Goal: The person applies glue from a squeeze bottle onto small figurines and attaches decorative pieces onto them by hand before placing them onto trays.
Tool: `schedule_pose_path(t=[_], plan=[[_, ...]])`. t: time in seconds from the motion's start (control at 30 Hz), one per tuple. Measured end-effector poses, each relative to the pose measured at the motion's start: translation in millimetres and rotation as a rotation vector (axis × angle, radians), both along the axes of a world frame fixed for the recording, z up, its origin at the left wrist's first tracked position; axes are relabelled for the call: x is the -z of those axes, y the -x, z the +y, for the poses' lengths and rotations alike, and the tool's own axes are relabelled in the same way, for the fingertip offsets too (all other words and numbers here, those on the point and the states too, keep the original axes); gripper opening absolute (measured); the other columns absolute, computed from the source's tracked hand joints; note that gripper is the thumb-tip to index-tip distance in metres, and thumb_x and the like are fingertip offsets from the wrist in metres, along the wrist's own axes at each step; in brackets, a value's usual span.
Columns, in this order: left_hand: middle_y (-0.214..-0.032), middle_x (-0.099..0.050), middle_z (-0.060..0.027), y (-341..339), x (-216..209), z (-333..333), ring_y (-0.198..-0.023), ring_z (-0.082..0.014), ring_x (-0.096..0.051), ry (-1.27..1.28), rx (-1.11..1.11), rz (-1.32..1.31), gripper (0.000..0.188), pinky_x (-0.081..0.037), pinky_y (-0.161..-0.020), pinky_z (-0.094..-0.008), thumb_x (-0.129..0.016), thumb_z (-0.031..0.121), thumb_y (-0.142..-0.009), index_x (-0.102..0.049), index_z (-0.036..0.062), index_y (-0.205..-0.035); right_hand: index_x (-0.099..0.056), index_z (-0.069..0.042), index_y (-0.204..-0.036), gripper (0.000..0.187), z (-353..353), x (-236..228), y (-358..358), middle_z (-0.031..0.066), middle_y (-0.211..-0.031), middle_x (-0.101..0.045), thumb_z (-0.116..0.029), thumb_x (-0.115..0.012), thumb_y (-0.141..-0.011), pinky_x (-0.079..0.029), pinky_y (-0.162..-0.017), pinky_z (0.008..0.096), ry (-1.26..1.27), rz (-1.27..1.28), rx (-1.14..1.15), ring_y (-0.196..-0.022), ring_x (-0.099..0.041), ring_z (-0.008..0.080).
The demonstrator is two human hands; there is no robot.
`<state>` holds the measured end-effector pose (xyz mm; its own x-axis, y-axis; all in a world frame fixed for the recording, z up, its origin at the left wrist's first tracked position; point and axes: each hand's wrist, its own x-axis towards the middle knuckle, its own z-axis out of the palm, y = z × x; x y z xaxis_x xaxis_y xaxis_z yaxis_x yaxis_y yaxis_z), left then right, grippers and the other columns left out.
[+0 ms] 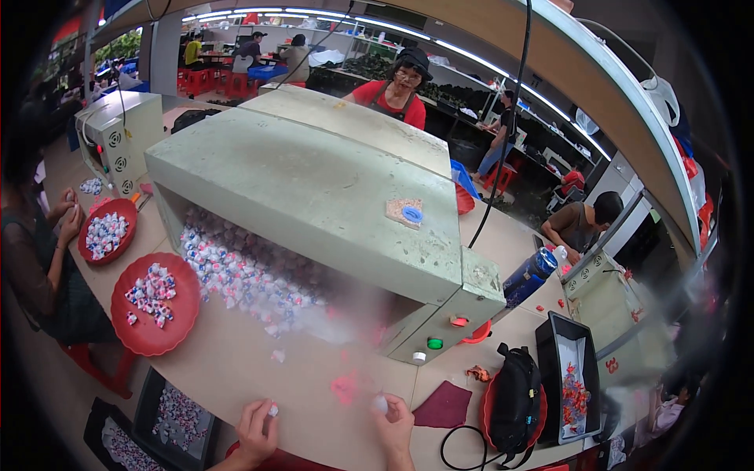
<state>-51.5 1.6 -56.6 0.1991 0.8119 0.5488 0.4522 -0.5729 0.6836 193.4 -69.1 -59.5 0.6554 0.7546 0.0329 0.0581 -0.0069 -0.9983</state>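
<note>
My left hand (258,433) is closed, with a small white piece (273,410) pinched between thumb and fingertips. To its right, my right hand (397,432) grips a pale rounded piece (381,403); haze on the picture blurs its details. Both hands are at the near edge of the beige table, apart from each other. A pink powdery stain (343,388) marks the tabletop between and beyond them. Farther off, a large heap of small white pieces with blue and pink marks (243,271) spills from under a pale green metal box (306,180).
A red scalloped plate (161,337) and a red bowl (100,257) hold similar pieces at left, beside a co-worker's hands (69,212). Dark trays (206,447) sit below. At right are a maroon cloth (442,405), a black bag (514,400), a black tray (550,334) and a blue bottle (530,276).
</note>
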Motion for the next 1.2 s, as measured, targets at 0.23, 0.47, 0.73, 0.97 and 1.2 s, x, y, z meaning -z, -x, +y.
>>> schedule_pose_path(t=[0.23, 0.47, 0.73, 0.97, 1.2], plan=[[-0.094, -0.054, -0.0176, -13.1, -10.9, 4.0, -0.076, -0.0296, -0.058, -0.085, -0.038, 0.074, 0.032, -0.05, -0.06, -0.0321, -0.06, -0.001, -0.067, -0.056, -0.0029, -0.098, -0.052, 0.005, -0.1, 0.03, 3.5, -1.9, 5.1, 0.007, -0.094, -0.059, 0.005, -0.062, -0.073, -0.045, -0.078, 0.0255, 0.048, 0.029, -0.05, -0.086, -0.057, 0.0131], [-0.092, -0.058, -0.0146, -17.5, -19.0, 8.9, -0.072, -0.0306, -0.059, -0.119, -0.079, 0.106, 0.025, -0.049, -0.058, -0.034, -0.058, 0.004, -0.075, -0.06, 0.0038, -0.099, -0.054, 0.001, -0.104, 0.029, 3.1, -15.0, 2.1, 0.0077, -0.091, -0.06, -0.004, -0.063, -0.077, -0.046, -0.073, 0.0252, 0.164, -0.024, -0.022, -0.083, -0.057, 0.0135], [-0.092, -0.058, -0.015, -8.6, -18.1, 5.6, -0.072, -0.0306, -0.059, -0.088, -0.099, 0.103, 0.025, -0.049, -0.058, -0.0336, -0.059, 0.003, -0.074, -0.06, 0.0035, -0.099, -0.053, 0.001, -0.105, 0.029, 5.8, -27.8, 17.3, 0.0066, -0.092, -0.06, -0.003, -0.062, -0.077, -0.046, -0.074, 0.0247, 0.259, -0.076, -0.029, -0.084, -0.056, 0.0122], [-0.093, -0.056, -0.0161, -20.9, -7.2, 10.0, -0.074, -0.0296, -0.059, -0.082, -0.004, 0.114, 0.027, -0.049, -0.059, -0.0324, -0.06, 0.005, -0.072, -0.058, 0.0009, -0.099, -0.056, 0.001, -0.099, 0.028, -0.3, 7.8, -3.2, 0.0083, -0.09, -0.061, -0.002, -0.065, -0.072, -0.046, -0.075, 0.0265, 0.073, -0.023, 0.001, -0.083, -0.058, 0.0144], [-0.108, -0.048, -0.0173, -10.0, 15.8, 3.1, -0.089, -0.0273, -0.055, -0.023, -0.01, 0.104, 0.032, -0.051, -0.063, -0.0292, -0.053, 0.0, -0.079, -0.051, -0.0037, -0.111, -0.056, -0.003, -0.104, 0.032, 13.3, -22.8, 1.6, 0.0065, -0.09, -0.063, -0.011, -0.066, -0.074, -0.047, -0.074, 0.0253, 0.129, -0.242, -0.098, -0.082, -0.059, 0.0124]])
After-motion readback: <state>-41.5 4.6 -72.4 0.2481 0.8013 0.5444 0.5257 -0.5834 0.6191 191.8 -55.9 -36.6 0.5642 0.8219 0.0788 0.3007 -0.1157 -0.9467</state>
